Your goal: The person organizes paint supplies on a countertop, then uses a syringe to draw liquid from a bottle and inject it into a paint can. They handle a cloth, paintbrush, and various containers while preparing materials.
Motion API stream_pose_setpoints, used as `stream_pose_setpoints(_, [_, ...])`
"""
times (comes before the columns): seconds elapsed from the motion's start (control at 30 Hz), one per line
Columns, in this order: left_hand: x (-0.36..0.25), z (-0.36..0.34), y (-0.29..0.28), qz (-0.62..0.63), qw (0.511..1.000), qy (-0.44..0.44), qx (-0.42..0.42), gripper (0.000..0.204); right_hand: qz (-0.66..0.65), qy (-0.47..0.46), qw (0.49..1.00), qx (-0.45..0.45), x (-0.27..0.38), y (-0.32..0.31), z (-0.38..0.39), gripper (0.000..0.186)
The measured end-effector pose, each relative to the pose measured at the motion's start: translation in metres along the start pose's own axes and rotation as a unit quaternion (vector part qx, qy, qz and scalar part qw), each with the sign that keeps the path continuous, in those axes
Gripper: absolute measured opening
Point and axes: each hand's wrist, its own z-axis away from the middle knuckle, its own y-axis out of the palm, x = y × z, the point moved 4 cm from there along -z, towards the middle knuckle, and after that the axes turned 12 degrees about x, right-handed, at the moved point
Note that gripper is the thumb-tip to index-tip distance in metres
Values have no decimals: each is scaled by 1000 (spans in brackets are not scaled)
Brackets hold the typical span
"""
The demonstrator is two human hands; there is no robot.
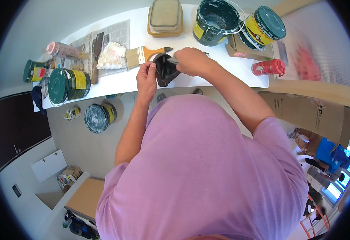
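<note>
At the table's near edge, my left hand (146,82) pinches the rim of a black, pouch-like container (166,76) between thumb and fingers. The container's mouth faces up, and its inside is dark. My right hand (192,62) is closed around a tool with a grey metal blade (172,60) at the container's mouth. Most of that tool is hidden by the hand, so its exact kind does not show. Just behind my left hand lies a wide paintbrush (137,57) with an orange handle. Left of it, a crumpled whitish cloth-like lump (112,56) rests on newspaper (121,34).
Dark green paint buckets stand at the table's left (58,86) and back (215,24); another (268,26) tilts at the right. A lidded tan box (165,18), a red bottle (268,67) and a pink-capped bottle (65,51) share the white table (231,76). People (329,154) are at the far right.
</note>
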Motion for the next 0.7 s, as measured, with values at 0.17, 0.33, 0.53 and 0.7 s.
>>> stream_pose_setpoints(0.17, [-2, -6, 1, 54, 998, 3, -10, 23, 50, -16, 999, 5, 22, -1, -34, 17])
stream_pose_setpoints(0.33, [-1, -14, -12, 101, 993, -25, -54, 22, -172, -46, 971, -158, 4, 0, -26, 27])
stream_pose_setpoints(0.53, [4, -26, -22, 121, 990, -23, -74, 23, -130, -212, 928, -277, 5, 46, 10, 58])
stream_pose_setpoints(0.7, [-10, -27, -10, 61, 998, 23, -5, 26, -55, -193, 943, -267, 14, 40, -18, 55])
